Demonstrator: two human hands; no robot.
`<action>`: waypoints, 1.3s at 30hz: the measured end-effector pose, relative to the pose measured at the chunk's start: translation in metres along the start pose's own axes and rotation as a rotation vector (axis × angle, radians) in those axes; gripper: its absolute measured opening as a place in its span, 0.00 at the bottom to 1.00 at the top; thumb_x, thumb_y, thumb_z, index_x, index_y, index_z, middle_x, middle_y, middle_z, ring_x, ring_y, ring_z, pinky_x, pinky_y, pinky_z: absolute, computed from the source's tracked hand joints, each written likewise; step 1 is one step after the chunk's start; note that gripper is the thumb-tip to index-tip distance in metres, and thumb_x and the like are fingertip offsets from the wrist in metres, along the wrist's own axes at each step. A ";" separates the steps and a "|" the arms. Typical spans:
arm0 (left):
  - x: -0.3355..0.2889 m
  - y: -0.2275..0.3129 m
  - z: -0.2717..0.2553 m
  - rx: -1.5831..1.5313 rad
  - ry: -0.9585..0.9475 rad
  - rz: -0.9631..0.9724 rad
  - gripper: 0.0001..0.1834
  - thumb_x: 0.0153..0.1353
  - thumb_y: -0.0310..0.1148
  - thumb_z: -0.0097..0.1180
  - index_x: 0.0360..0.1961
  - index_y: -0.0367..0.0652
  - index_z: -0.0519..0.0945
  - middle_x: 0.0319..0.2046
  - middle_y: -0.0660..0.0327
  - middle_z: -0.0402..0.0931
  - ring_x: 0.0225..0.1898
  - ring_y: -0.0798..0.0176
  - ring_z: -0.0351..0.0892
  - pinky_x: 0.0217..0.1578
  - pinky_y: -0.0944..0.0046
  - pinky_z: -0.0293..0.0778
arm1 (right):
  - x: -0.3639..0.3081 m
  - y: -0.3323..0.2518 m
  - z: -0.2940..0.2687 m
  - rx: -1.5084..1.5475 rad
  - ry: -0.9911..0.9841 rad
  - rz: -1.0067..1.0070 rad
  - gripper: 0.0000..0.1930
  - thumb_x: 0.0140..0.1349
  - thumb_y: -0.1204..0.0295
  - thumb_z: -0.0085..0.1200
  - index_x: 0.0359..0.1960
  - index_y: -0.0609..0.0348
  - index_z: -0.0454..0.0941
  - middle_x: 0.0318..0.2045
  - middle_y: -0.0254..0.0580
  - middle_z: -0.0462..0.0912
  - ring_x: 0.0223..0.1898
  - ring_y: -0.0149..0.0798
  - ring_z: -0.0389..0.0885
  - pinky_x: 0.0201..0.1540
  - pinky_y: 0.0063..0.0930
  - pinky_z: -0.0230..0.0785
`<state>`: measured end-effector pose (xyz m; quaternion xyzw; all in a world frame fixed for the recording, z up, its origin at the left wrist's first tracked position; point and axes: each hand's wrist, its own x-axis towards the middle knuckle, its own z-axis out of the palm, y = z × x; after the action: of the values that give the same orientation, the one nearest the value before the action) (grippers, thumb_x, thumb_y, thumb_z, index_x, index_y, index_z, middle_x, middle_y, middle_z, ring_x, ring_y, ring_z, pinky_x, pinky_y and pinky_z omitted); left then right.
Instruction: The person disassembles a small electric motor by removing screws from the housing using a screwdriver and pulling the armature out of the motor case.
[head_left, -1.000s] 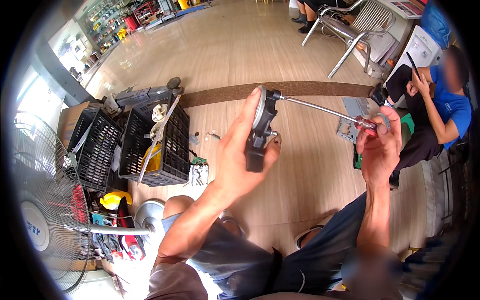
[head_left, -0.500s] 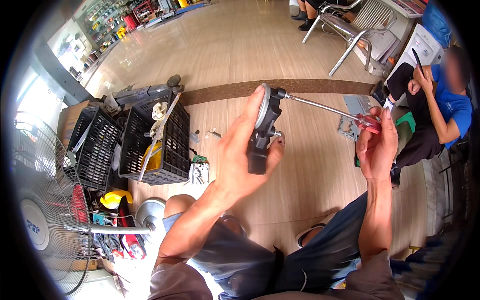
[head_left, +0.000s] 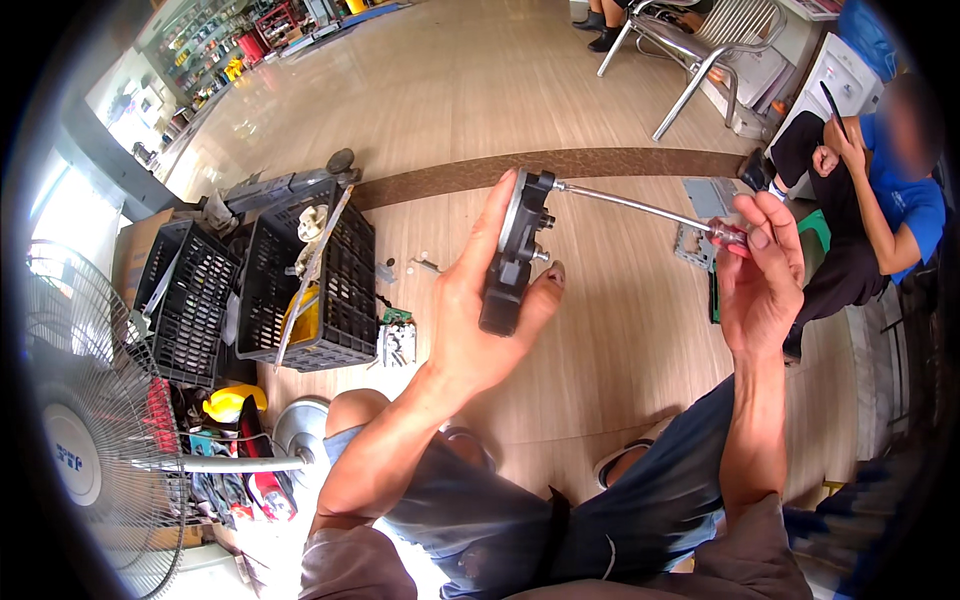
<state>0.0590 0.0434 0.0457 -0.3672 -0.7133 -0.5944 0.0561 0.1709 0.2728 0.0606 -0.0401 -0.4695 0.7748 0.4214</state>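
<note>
My left hand (head_left: 470, 315) is closed around a black plastic mechanical part (head_left: 513, 268) with a round silvery face along its left side and small metal pins on its right. The thumb presses low on the part, near one of those pins. A screwdriver (head_left: 640, 208) with a long metal shaft and a red, partly clear handle reaches across from the right. Its tip meets the upper right corner of the part. Round the handle's end, the fingertips of my right hand (head_left: 758, 300) are pinched, and they hide some of it.
Black plastic crates (head_left: 310, 280) with parts in them stand on the left, beside a standing fan (head_left: 85, 455) and tools. Flat metal plates (head_left: 708, 200) lie on the floor ahead right. A person in a blue shirt (head_left: 905, 215) sits at right, below a metal chair (head_left: 705, 50).
The black part has turned, so its silver face shows less and its pins more. My right hand's fingers have shifted on the screwdriver handle and stretched further upward. The view has moved slightly.
</note>
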 end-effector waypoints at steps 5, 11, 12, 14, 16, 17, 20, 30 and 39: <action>-0.001 0.003 0.001 -0.051 -0.027 -0.082 0.46 0.55 0.23 0.63 0.74 0.50 0.59 0.42 0.64 0.80 0.32 0.76 0.71 0.38 0.73 0.72 | 0.004 -0.002 -0.017 -0.012 -0.113 0.036 0.12 0.71 0.71 0.51 0.52 0.63 0.75 0.44 0.46 0.84 0.11 0.25 0.67 0.23 0.16 0.70; -0.001 -0.001 0.001 -0.118 -0.035 -0.135 0.45 0.55 0.22 0.62 0.74 0.49 0.58 0.40 0.67 0.77 0.34 0.76 0.70 0.40 0.74 0.71 | 0.001 0.003 -0.006 -0.049 0.025 -0.098 0.10 0.71 0.71 0.52 0.50 0.61 0.76 0.42 0.46 0.84 0.12 0.25 0.67 0.19 0.19 0.66; -0.001 -0.001 0.001 -0.124 -0.037 -0.125 0.45 0.55 0.21 0.62 0.74 0.48 0.58 0.40 0.67 0.77 0.35 0.76 0.70 0.41 0.74 0.71 | 0.002 0.000 -0.013 -0.027 -0.071 -0.058 0.11 0.70 0.72 0.52 0.50 0.61 0.75 0.42 0.45 0.84 0.15 0.26 0.70 0.19 0.19 0.65; -0.001 -0.001 0.001 -0.133 -0.041 -0.115 0.45 0.55 0.21 0.62 0.75 0.48 0.58 0.41 0.67 0.77 0.36 0.76 0.71 0.41 0.73 0.71 | 0.002 -0.002 -0.016 -0.006 -0.166 -0.019 0.11 0.69 0.73 0.53 0.51 0.61 0.75 0.42 0.45 0.84 0.17 0.26 0.72 0.19 0.20 0.64; -0.002 0.001 0.002 -0.183 -0.054 -0.159 0.45 0.56 0.20 0.61 0.75 0.48 0.58 0.43 0.66 0.77 0.37 0.75 0.73 0.43 0.72 0.73 | 0.000 0.000 -0.013 -0.067 -0.141 -0.122 0.13 0.68 0.74 0.54 0.52 0.61 0.74 0.42 0.45 0.84 0.24 0.28 0.77 0.23 0.21 0.68; -0.001 0.002 0.002 -0.184 -0.055 -0.159 0.45 0.56 0.20 0.61 0.75 0.48 0.58 0.43 0.66 0.77 0.37 0.75 0.73 0.43 0.72 0.73 | -0.001 0.001 -0.010 -0.067 -0.140 -0.122 0.13 0.68 0.74 0.54 0.52 0.61 0.74 0.42 0.45 0.84 0.24 0.28 0.77 0.23 0.21 0.68; 0.000 0.006 0.004 -0.224 -0.044 -0.178 0.44 0.57 0.20 0.61 0.74 0.49 0.58 0.42 0.66 0.78 0.39 0.74 0.76 0.44 0.69 0.75 | 0.000 0.003 -0.003 -0.038 -0.003 -0.190 0.13 0.68 0.74 0.54 0.53 0.61 0.73 0.41 0.46 0.83 0.27 0.29 0.78 0.28 0.23 0.72; 0.003 0.015 0.002 -0.629 -0.108 -0.552 0.31 0.54 0.25 0.58 0.63 0.39 0.70 0.36 0.58 0.79 0.28 0.70 0.74 0.32 0.68 0.72 | 0.018 -0.009 -0.024 -0.292 0.285 -0.278 0.12 0.72 0.69 0.50 0.52 0.60 0.75 0.30 0.43 0.84 0.22 0.29 0.77 0.26 0.24 0.74; -0.010 0.017 0.015 -0.520 -0.292 -0.502 0.44 0.56 0.17 0.56 0.74 0.48 0.58 0.46 0.63 0.75 0.43 0.70 0.76 0.46 0.66 0.75 | -0.024 0.031 0.005 -0.732 -0.147 -0.180 0.10 0.72 0.67 0.55 0.44 0.60 0.81 0.24 0.28 0.78 0.20 0.20 0.68 0.22 0.17 0.60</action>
<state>0.0814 0.0530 0.0501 -0.2638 -0.6070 -0.6920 -0.2882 0.1653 0.2465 0.0314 -0.0907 -0.7458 0.5167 0.4105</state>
